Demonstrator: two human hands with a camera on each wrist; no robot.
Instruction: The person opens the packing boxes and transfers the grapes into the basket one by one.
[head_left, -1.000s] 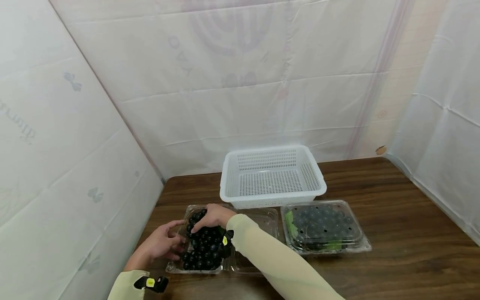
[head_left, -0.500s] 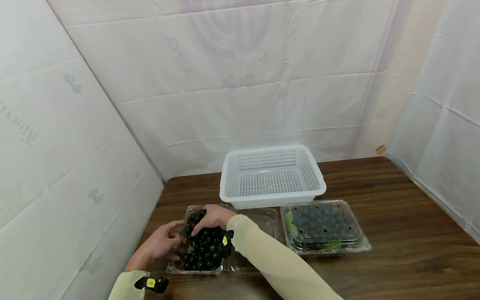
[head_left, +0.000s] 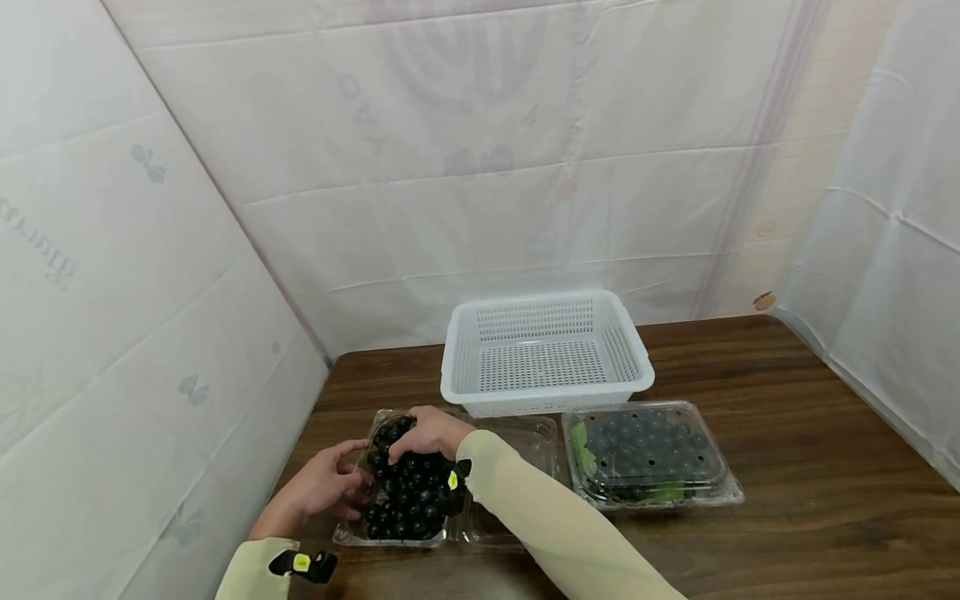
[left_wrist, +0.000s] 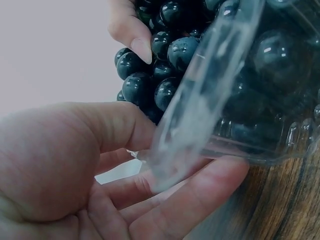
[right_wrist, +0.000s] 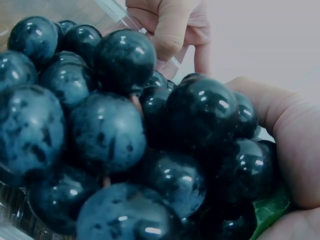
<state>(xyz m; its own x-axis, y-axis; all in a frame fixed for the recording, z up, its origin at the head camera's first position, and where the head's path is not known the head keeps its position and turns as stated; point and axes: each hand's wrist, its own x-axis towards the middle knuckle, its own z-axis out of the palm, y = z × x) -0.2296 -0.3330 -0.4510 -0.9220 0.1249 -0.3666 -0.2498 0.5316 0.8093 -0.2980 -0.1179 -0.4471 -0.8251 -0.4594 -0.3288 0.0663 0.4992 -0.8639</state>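
Observation:
A bunch of dark grapes [head_left: 408, 504] sits in an opened clear plastic clamshell box [head_left: 351, 533] at the table's left. From above, my right hand [head_left: 433, 432] grips the bunch near its far end. In the right wrist view the thumb [right_wrist: 305, 145] lies against the grapes [right_wrist: 107, 132]; the fingers on the other side are mostly hidden. My left hand [head_left: 324, 482] holds the box's left edge. Its thumb is on the inner side of the rim [left_wrist: 195, 100] and its fingers [left_wrist: 200, 195] are outside, in the left wrist view. A green leaf [right_wrist: 272, 210] shows beneath the grapes.
The box's open lid [head_left: 525, 437] lies flat to the right, partly under my right forearm. A closed clamshell [head_left: 648, 450] with grapes and green leaves stands further right. Behind them is a white perforated basket [head_left: 547, 392] with nothing in it. White sheeting [head_left: 480, 208] surrounds the wooden table [head_left: 810, 450].
My right hand's thumb has shifted slightly to the right over the grapes. The left hand, the boxes and the basket stay where they were.

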